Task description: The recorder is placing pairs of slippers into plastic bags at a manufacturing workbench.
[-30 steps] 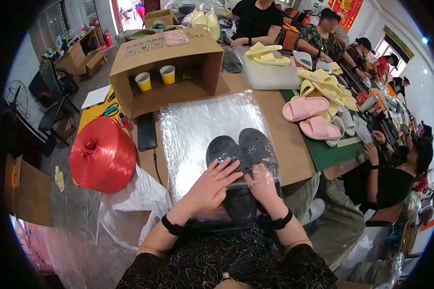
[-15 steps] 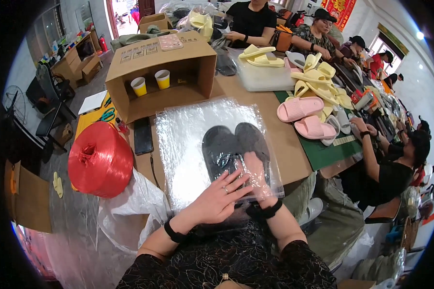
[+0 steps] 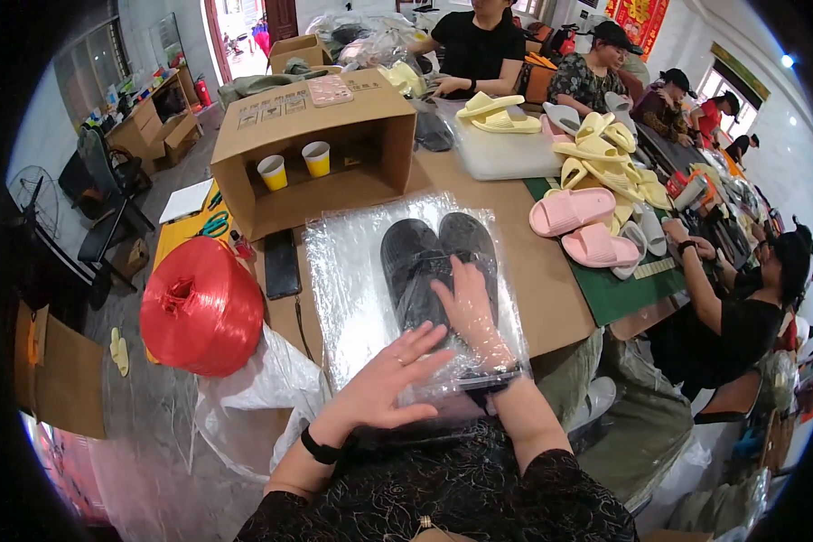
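Observation:
A pair of black slippers (image 3: 406,246) lies side by side inside a clear plastic bag (image 3: 345,289), on top of a stack of such bags on the table. My right hand (image 3: 468,303) is inside the bag up to the wrist, thumb and fingers apart, resting on the slippers. The film partly blurs its fingertips. My left hand (image 3: 397,375) hovers over the bag's near left part, fingers spread and nothing in it. Both wrists wear black bands.
Left of the bags are a black phone (image 3: 282,264) and a big red twine roll (image 3: 201,307). Behind stands a cardboard box (image 3: 312,108) with two yellow cups (image 3: 316,160). Yellow and pink slippers (image 3: 573,212) pile on the right; co-workers sit beyond.
My right hand and the slippers have slid slightly farther into the bag, and its fingers have spread. My left hand has drawn back off the right one, toward the left.

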A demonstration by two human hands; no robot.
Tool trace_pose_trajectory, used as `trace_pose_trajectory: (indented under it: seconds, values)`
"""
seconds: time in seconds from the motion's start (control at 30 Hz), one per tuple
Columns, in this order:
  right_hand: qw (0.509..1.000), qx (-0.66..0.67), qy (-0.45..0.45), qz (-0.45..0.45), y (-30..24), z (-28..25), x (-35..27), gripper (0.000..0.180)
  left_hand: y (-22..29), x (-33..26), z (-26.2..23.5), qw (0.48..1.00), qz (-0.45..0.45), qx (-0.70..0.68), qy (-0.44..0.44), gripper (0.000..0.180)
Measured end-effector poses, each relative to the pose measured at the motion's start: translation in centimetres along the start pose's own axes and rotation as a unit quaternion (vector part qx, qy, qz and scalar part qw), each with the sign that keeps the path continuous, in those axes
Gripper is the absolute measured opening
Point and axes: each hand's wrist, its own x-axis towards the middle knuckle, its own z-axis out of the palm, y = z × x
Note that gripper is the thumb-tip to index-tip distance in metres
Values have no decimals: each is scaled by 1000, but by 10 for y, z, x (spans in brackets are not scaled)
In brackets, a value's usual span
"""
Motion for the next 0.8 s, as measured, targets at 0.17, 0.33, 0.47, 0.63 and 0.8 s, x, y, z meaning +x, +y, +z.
trace_pose_trajectory:
  seconds: [0.17,0.33,0.47,0.63,0.8]
  values:
    - [984,17,-87,-156,20,-77,-97,32,-31,-5,5,985,-113,18,125,67]
    - [786,408,-456,90,-19,-204,-96,20,-83,-28,24,962,-206,100,150,65]
    - [875,449,-145,105,-35,-239,-71,11,-88,-26,39,958,-210,105,165,63]
    - [971,211,-8,111,-46,-157,6,17,-93,-25,41,954,-191,134,188,58]
    - [979,-154,-90,98,-25,-60,44,47,-94,-21,45,950,-221,150,165,58]
